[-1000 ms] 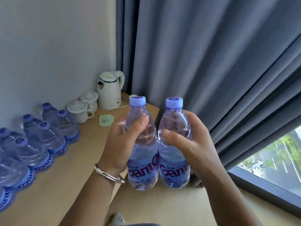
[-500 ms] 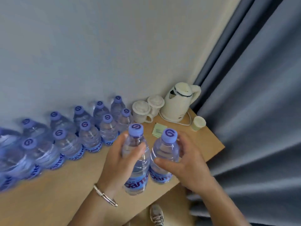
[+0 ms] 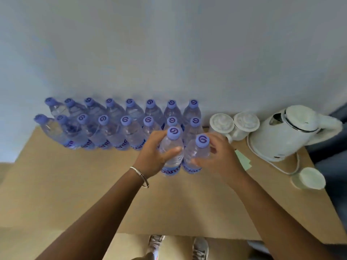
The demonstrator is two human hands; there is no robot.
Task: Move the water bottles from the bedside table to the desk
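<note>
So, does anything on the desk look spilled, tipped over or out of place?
Nothing stands out. The bottles by the wall stand upright in two rows, capped; the kettle and lidded cups look tidy.

You face a plain pale wall [image 3: 169, 44], evenly lit with soft, bluish daylight and bare of any marks. Below it runs a light brown wooden tabletop [image 3: 93, 194] whose far edge meets the wall and whose near edge cuts across the lower view. Beneath that edge you see a strip of tan floor [image 3: 122, 246]. At the far right, dark grey-blue curtain [image 3: 336, 166] folds hang down past the tabletop's end.
</note>
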